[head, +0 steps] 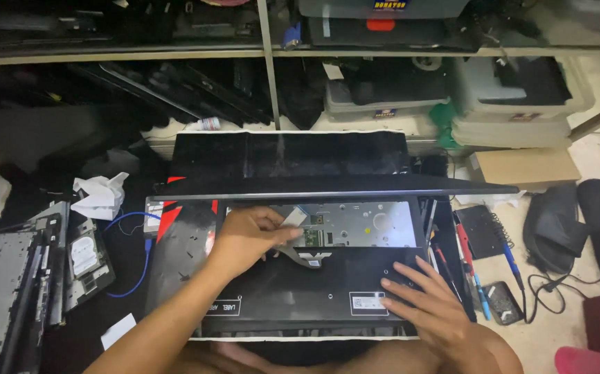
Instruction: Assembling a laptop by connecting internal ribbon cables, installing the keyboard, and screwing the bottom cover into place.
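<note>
I see the black rectangular laptop keyboard panel (300, 287) lying face down on the opened black laptop base (182, 263), below the dark screen lid (293, 156). My left hand (248, 239) pinches the pale flat ribbon cable (291, 218) at the grey metal backing plate (362, 225). My right hand (431, 305) rests flat, fingers (400, 273) spread and released, on the panel's lower right corner.

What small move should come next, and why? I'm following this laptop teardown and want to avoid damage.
Probably ease the ribbon cable free. The left hand pinches it at the exposed metal plate, while the right hand lies flat on the black keyboard panel, steadying it.
</note>
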